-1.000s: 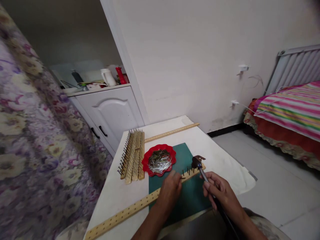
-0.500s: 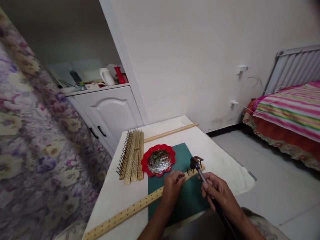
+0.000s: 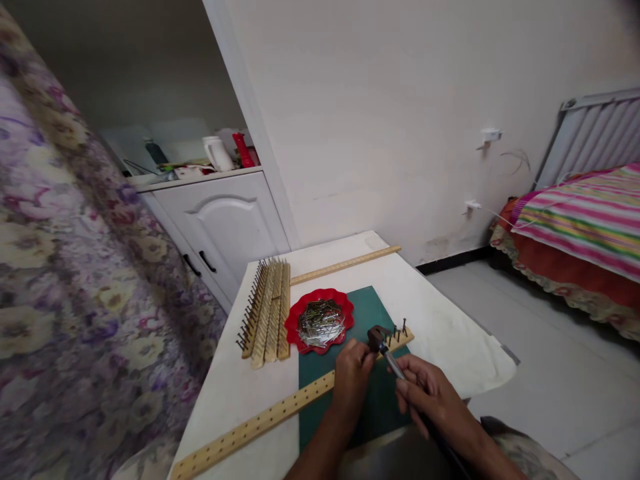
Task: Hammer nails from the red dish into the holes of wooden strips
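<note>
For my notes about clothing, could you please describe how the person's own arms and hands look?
The left hand and right hand wear no gloves. No sleeves show on the forearms, and no watch or bracelet is visible. Whether there are rings is unclear.

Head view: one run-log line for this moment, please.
left hand: over wooden strip | right hand: gripping hammer | red dish: holding loose nails

Floral curtain [image 3: 95, 293] beside white cabinet [image 3: 230, 230]
</note>
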A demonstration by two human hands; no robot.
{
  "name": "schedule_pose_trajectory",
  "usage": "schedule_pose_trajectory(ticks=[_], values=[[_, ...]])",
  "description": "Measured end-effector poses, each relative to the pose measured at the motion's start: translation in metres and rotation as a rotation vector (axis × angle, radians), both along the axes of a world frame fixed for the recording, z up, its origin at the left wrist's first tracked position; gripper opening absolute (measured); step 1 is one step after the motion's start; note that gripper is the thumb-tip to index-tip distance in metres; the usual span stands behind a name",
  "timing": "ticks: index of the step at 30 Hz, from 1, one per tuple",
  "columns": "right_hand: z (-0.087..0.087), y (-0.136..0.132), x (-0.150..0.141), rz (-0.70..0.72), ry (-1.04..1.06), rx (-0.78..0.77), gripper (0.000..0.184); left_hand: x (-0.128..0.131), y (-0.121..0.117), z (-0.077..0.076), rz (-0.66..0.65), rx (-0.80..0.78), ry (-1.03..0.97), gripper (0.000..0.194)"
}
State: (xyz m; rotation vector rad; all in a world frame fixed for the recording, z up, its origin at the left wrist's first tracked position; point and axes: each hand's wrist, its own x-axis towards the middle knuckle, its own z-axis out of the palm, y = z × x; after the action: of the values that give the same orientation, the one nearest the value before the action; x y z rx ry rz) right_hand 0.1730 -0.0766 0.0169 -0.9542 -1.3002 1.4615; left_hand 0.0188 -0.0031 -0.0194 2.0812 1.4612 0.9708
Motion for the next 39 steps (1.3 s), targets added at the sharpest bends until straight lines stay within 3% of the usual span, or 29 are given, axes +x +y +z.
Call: schedule_pose_trajectory(ticks=[19,25,33,39], values=[[0.002,0.002,-0.004,0.008,-0.038,-0.008,0.024,0.001,-0.001,-0.005,0.010,0.020,0.003,0.019],[0.002,0.000,0.000,-0.060,0.024,-0.010,0.025,-0.004,-0.001,-0.005,-0.011,0.018,0.057,0.016],[0.004,0.005,0.006,-0.160,0.087,0.000,0.026,-0.032,-0.008,0.014,-0.047,0.001,0.120,0.016],[0.004,-0.001,-0.006,-0.051,0.046,0.001,0.026,-0.055,0.023,0.047,-0.034,0.085,0.110,0.021]])
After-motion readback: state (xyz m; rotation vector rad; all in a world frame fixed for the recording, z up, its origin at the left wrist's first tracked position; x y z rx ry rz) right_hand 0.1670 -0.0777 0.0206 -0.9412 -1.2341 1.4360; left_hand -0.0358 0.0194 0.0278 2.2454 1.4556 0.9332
